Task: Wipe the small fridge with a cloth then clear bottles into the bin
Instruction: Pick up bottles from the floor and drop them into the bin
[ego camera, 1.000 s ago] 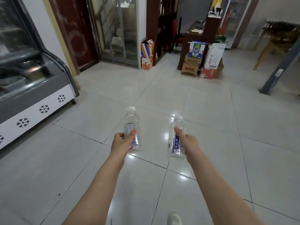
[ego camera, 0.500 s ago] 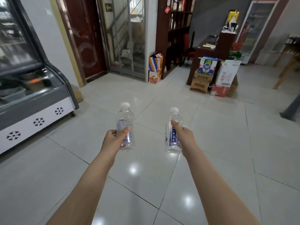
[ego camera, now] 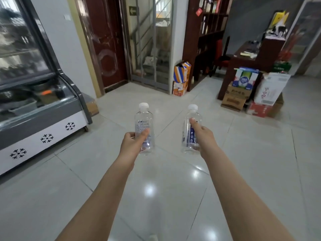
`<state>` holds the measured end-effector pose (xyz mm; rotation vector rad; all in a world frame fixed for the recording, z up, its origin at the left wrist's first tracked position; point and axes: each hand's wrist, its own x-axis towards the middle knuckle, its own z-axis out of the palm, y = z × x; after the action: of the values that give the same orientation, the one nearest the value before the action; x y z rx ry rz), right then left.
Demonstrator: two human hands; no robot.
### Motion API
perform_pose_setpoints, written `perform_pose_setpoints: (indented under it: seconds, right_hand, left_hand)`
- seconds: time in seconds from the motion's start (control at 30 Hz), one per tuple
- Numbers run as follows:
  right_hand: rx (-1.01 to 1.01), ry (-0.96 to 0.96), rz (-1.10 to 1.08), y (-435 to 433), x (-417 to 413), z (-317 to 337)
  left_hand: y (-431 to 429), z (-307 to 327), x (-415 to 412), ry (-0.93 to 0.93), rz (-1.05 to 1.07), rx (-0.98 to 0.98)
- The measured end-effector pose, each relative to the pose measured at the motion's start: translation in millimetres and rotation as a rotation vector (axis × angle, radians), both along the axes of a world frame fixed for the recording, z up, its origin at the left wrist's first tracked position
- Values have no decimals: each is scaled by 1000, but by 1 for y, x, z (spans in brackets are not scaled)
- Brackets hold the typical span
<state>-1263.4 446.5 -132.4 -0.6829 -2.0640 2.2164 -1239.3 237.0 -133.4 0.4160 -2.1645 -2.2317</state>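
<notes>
Both arms reach out in front of me over a pale tiled floor. My left hand (ego camera: 132, 144) grips a clear plastic bottle (ego camera: 144, 122) with a white cap, held upright. My right hand (ego camera: 204, 137) grips a second clear bottle (ego camera: 189, 134) with a blue label and white cap, also upright. The two bottles are side by side, a little apart. A glass-fronted display fridge (ego camera: 34, 108) with a white snowflake panel stands at the left. No bin and no cloth are in view.
Stacked cardboard boxes (ego camera: 243, 91) sit by a dark wooden desk (ego camera: 251, 56) at the right. An orange and blue carton (ego camera: 181, 72) stands by a pillar. A dark red door (ego camera: 102, 42) and a glass door (ego camera: 151, 40) lie straight ahead.
The view has lifted and swung left while I move forward: the doors and boxes look nearer. Both hands keep the same hold on their bottles.
</notes>
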Motion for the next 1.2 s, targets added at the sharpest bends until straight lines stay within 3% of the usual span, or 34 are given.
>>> perform_pose_setpoints:
  seconds: [0.27, 0.53, 0.73, 1.2]
  right_hand:
    - [142, 78, 87, -32, -178, 58]
    - [71, 181, 287, -76, -321, 96]
    - [110, 152, 447, -80, -439, 86]
    - [-23, 28, 734, -90, -691, 48]
  left_hand:
    - [-26, 37, -173, 92, 75, 64]
    - [-48, 53, -300, 92, 208, -41]
    - [-44, 45, -392, 101, 349, 3]
    - [-9, 36, -587, -9, 723, -57]
